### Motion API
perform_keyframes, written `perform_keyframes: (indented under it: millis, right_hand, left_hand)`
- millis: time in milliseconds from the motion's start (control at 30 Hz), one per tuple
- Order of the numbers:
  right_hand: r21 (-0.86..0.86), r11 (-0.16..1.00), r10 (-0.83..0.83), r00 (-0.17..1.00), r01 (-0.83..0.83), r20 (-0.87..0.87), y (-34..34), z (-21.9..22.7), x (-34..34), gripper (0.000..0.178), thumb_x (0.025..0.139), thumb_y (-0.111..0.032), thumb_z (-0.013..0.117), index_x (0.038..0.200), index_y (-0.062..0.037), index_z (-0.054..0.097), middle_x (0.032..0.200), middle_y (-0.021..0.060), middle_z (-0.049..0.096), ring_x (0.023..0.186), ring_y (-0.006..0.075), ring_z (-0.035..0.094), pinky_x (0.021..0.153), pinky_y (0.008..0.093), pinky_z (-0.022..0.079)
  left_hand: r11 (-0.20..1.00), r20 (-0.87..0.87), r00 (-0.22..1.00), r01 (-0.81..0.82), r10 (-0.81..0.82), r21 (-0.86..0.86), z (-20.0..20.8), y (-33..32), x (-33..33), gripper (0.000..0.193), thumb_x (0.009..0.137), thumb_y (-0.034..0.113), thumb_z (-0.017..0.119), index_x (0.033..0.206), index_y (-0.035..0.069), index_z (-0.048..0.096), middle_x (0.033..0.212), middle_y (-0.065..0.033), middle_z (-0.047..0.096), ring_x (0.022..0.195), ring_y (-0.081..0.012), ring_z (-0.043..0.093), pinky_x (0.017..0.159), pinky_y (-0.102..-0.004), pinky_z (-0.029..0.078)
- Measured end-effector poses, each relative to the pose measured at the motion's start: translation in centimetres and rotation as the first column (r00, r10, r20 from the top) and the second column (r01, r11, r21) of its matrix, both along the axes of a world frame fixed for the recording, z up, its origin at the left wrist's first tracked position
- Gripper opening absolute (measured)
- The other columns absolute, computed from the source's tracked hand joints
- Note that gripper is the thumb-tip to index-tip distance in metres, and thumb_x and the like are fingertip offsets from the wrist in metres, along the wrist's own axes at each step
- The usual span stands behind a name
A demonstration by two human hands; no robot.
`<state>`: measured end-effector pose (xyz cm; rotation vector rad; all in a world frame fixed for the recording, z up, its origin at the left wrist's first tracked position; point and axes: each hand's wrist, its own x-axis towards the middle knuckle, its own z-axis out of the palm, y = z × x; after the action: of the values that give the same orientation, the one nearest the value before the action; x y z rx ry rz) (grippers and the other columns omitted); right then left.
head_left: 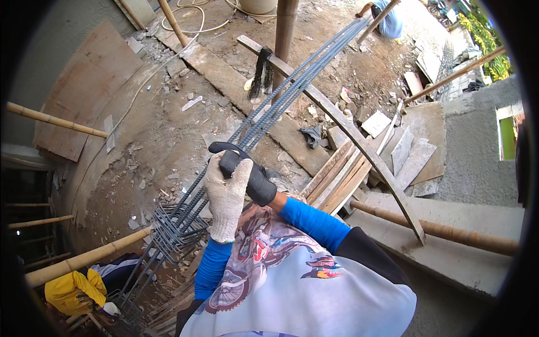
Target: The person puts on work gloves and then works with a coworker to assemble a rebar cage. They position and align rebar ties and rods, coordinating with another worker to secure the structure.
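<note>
Centrally, the left hand [227, 194] in a pale knit glove meets the right hand [255, 178] in a black glove, the two touching in front of the steel bars [281, 104]. Both hands' fingers are curled in close; whether they grip anything cannot be told. The ribbed bars slant from upper right to lower left, crossing above a wooden beam [359, 139], with bent stirrups [171, 224] clustered around their lower stretch, near the left hand.

Blue sleeves [311, 220] set off a cream left glove [227, 195] and black right glove [261, 184], with blue-grey bars [332, 54], motorcycle-print shirt [292, 281] and, near left, a yellow top [70, 292].
</note>
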<state>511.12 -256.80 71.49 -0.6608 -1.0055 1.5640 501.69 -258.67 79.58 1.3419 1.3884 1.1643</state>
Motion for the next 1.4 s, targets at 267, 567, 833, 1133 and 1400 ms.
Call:
perform_keyframes:
  millis: [267, 567, 833, 1133, 1400]
  right_hand:
    - [-0.194, 0.870, 0.012, 0.412, -0.453, -0.911, 8.3, 5.4, 2.6, 0.071, 0.108, -0.061, 0.044, 0.152, -0.0054, 0.048, 0.148, 0.0320, 0.054, 0.136, 0.0494, 0.052, 0.117, 0.0639, 0.039]
    - [-0.487, 0.790, -0.269, 0.504, -0.373, -0.821, 12.8, 6.3, 2.3, 0.074, 0.091, -0.061, 0.073, 0.122, 0.0055, 0.061, 0.121, 0.0264, 0.064, 0.116, 0.0430, 0.063, 0.108, 0.0613, 0.050]
    - [-0.420, 0.871, -0.227, 0.550, -0.255, -0.804, 15.0, 4.5, 1.4, 0.083, 0.091, -0.068, 0.068, 0.132, 0.0035, 0.057, 0.136, 0.0265, 0.059, 0.131, 0.0393, 0.055, 0.117, 0.0585, 0.044]
    - [-0.335, 0.930, -0.219, 0.502, -0.152, -0.836, 16.1, 6.6, 2.9, 0.066, 0.104, -0.060, 0.056, 0.134, -0.0015, 0.057, 0.135, 0.0216, 0.061, 0.129, 0.0358, 0.059, 0.114, 0.0487, 0.050]
    - [-0.179, 0.981, -0.183, 0.666, 0.075, -0.723, 15.0, 9.7, 3.8, 0.034, 0.108, -0.034, 0.060, 0.128, -0.0067, 0.056, 0.109, 0.0107, 0.064, 0.094, 0.0232, 0.062, 0.077, 0.0349, 0.052]
  left_hand:
    - [0.859, -0.529, 0.834, 0.146, 0.160, 0.490, 2.0, -0.1, 1.4, 0.061, 0.078, 0.018, 0.090, 0.130, 0.004, 0.062, 0.124, -0.0152, 0.063, 0.113, -0.0346, 0.062, 0.096, -0.0452, 0.051]
    - [0.860, -0.734, 0.652, 0.251, 0.190, 0.445, 0.8, 2.1, 1.7, 0.036, 0.083, 0.021, 0.079, 0.116, 0.010, 0.070, 0.101, -0.0075, 0.065, 0.095, -0.0289, 0.064, 0.086, -0.0455, 0.047]
    - [0.870, -0.724, 0.652, 0.200, 0.225, 0.450, 0.4, 3.0, 3.0, 0.018, 0.073, 0.012, 0.078, 0.087, 0.011, 0.067, 0.078, -0.0061, 0.063, 0.076, -0.0293, 0.064, 0.074, -0.0452, 0.050]
    - [0.840, -0.786, 0.586, 0.312, 0.197, 0.443, 1.1, 3.4, 3.5, 0.019, 0.072, 0.015, 0.079, 0.088, 0.009, 0.071, 0.076, -0.0062, 0.060, 0.076, -0.0297, 0.062, 0.075, -0.0448, 0.050]
    - [0.814, -0.633, 0.722, 0.172, 0.279, 0.555, -0.8, 3.3, 4.6, 0.021, 0.067, 0.010, 0.079, 0.087, 0.009, 0.070, 0.076, -0.0076, 0.061, 0.077, -0.0328, 0.061, 0.074, -0.0468, 0.050]
